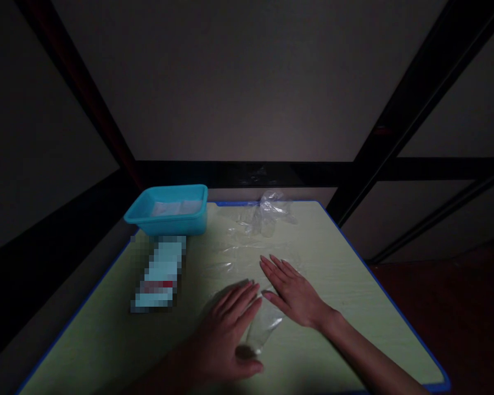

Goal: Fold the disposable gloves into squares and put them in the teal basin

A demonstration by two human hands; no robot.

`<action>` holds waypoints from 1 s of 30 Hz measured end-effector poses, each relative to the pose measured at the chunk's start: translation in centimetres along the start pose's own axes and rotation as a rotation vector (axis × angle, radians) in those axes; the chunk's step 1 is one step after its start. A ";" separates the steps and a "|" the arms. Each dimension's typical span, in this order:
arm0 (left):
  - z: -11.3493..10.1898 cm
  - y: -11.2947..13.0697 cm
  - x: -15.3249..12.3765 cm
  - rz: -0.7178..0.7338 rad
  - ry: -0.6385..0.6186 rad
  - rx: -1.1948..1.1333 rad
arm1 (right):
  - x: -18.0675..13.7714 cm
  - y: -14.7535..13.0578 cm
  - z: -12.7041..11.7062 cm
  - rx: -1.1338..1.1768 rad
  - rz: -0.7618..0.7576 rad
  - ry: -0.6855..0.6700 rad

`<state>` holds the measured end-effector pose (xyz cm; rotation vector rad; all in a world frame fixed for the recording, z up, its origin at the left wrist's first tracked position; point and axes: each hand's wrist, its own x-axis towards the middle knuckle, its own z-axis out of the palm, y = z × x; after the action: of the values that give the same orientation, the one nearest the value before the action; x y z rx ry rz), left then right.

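Observation:
My left hand (228, 329) lies flat and open on the pale green table (346, 274), fingers stretched forward. My right hand (290, 291) also lies flat and open, just right of it. Both palms press on a clear plastic bag (263, 326) spread on the tabletop; part of it shows between and below the hands. More clear plastic film (230, 263) lies flat just beyond the fingertips. Neither hand grips anything.
A turquoise plastic tub (168, 216) with white contents stands at the table's far left. A blurred-out light blue packet (158, 274) lies in front of it. A crumpled heap of clear plastic bags (267, 211) sits at the far edge. Dark frame bars cross behind.

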<state>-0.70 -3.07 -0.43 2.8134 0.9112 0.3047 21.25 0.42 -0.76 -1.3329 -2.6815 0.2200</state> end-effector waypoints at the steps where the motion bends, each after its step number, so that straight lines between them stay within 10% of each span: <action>1: 0.0 0.4 -0.2 0.043 0.021 0.016 | 0.0 0.0 0.0 0.002 0.002 -0.002; 9: 1.3 2.2 -0.2 0.199 0.422 0.204 | 0.0 -0.1 -0.1 0.041 0.008 0.024; 30: 0.4 0.7 -0.4 0.259 0.382 0.158 | 0.0 -0.1 -0.4 0.071 0.019 0.019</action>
<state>-0.52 -3.89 -0.71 3.0828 0.6522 0.8648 21.21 0.35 -0.38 -1.3341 -2.6202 0.2997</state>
